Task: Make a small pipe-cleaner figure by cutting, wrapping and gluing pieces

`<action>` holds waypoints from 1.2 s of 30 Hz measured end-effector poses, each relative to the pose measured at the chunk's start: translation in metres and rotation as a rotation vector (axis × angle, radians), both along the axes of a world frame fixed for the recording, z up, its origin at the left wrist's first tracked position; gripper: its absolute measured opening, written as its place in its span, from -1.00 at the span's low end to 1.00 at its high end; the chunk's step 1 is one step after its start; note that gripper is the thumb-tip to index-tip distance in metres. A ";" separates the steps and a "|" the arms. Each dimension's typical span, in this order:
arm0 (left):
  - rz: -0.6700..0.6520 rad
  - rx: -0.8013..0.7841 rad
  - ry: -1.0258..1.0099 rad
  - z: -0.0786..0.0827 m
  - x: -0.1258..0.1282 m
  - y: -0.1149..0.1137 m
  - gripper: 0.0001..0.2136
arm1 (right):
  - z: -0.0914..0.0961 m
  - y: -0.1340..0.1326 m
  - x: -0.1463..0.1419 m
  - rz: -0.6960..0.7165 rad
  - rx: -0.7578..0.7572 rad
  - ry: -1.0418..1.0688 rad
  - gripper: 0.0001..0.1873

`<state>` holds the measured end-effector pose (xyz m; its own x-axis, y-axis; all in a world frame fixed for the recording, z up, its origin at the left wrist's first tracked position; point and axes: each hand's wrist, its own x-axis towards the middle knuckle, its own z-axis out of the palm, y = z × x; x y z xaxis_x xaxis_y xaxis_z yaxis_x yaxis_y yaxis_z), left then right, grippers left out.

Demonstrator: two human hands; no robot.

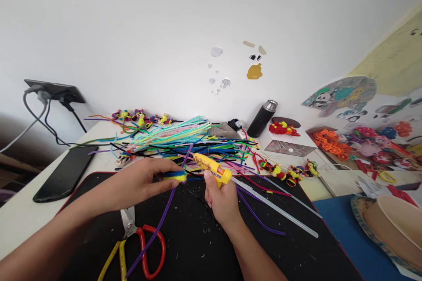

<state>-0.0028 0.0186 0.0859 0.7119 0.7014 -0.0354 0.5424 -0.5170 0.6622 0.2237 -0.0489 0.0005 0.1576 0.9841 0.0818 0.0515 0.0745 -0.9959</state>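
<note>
My left hand (148, 182) pinches a small blue and yellow fuzzy pipe-cleaner piece (180, 177) between thumb and fingers. A long purple pipe cleaner (160, 224) runs past that piece; whether it is joined to it I cannot tell. In my right hand (224, 204) is a yellow hot glue gun (211, 164), its nozzle pointing left, just above and right of the piece and apart from it. A long translucent glue stick (280, 210) sticks out of the gun's back. Below my left hand, scissors (129, 227) with red and yellow handles lie on the black mat (198, 254).
Bundles of coloured pipe cleaners (174, 134) cover the table's back. A black phone (67, 173) lies left, near plugged-in cords (46, 114). A black bottle (263, 118) stands by a white box (286, 145). Small pipe-cleaner dolls (295, 174) sit right; a hat (392, 228) is lower right.
</note>
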 end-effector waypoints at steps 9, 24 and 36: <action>-0.007 -0.012 0.005 -0.001 0.002 0.000 -0.62 | -0.008 0.002 -0.001 -0.007 -0.058 0.085 -0.43; -0.003 -0.003 -0.022 0.000 0.001 -0.001 -0.63 | -0.004 0.001 -0.002 0.005 -0.077 0.089 -0.40; 0.021 0.002 -0.026 0.006 -0.002 0.000 -0.64 | -0.010 0.001 -0.004 0.016 -0.101 0.118 -0.37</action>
